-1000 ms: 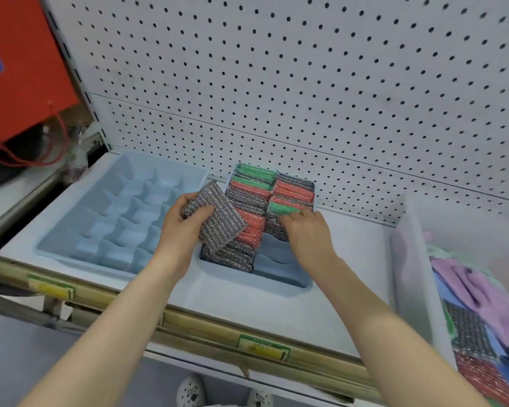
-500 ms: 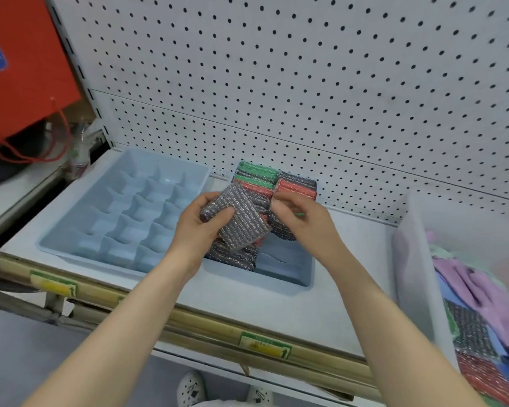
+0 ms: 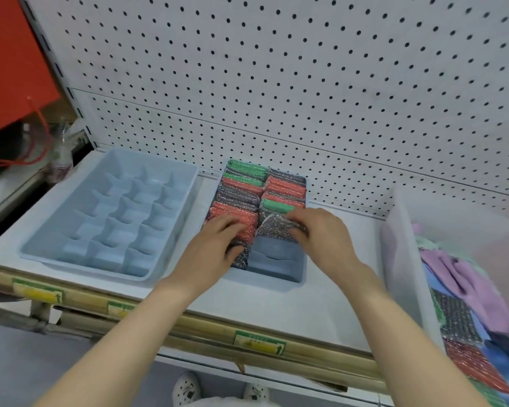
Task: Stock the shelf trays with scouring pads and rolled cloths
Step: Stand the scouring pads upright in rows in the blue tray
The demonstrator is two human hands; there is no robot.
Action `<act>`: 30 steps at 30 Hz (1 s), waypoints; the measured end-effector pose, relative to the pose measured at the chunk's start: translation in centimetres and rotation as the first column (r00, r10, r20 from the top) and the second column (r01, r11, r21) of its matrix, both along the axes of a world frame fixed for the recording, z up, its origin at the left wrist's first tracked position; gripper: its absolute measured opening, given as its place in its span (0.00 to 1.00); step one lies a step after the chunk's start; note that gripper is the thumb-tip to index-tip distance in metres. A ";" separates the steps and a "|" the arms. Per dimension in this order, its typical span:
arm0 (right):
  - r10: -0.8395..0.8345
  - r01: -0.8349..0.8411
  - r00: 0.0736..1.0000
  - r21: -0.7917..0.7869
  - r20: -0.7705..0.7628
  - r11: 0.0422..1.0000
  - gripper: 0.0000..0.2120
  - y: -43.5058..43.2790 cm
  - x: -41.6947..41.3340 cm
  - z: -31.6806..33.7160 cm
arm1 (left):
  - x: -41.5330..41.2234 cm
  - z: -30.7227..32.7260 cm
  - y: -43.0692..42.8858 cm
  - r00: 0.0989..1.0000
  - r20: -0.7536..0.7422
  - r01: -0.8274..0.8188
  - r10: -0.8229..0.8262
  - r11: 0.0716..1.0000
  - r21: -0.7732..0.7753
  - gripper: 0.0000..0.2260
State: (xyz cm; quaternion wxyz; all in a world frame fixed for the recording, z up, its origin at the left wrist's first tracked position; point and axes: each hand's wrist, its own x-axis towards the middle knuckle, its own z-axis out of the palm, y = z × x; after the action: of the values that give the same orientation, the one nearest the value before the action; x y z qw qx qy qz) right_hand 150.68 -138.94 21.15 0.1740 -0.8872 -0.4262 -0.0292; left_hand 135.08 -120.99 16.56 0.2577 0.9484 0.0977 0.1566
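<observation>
- Pads point(image 3: 238, 212) fill the middle tray point(image 3: 276, 281) in two rows, at the frame's centre.
- My left hand point(image 3: 215, 251) lies loosely open, fingers pressing the left row.
- My right hand point(image 3: 321, 233) pinches a silver pad point(image 3: 274, 227) at the right row's lower end.
- Left of it I see a divided tray point(image 3: 100, 218); a bin point(image 3: 400, 259) stands at the right edge.

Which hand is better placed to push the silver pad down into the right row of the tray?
The right hand. It grips the silver pad over the right row of the tray, beside the free slots. The left hand rests on the left row, so it would probably need to reach across.
</observation>
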 end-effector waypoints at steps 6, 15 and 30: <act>0.021 0.036 0.986 -0.332 0.165 0.943 0.14 3.0 -1.2 -3.3 | 0.2 0.3 0.3 0.999 -0.050 -0.021 0.021 1.000 0.000 0.19; 0.000 0.058 0.972 -0.244 0.234 0.968 0.22 3.0 -0.8 -4.1 | 0.3 0.1 0.6 0.998 -0.064 -0.005 0.006 1.000 0.020 0.19; -0.545 0.551 0.832 0.277 -0.105 0.787 0.11 -18.4 -3.0 4.1 | 4.2 4.9 -7.2 0.977 -0.098 0.193 -0.191 0.981 0.012 0.18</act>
State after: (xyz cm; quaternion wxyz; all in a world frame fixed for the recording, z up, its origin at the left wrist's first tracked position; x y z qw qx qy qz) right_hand 147.73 -157.32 25.24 0.2928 -0.9365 -0.1397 -0.1330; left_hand 139.24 -128.20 21.46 0.2564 0.9626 0.0164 0.0862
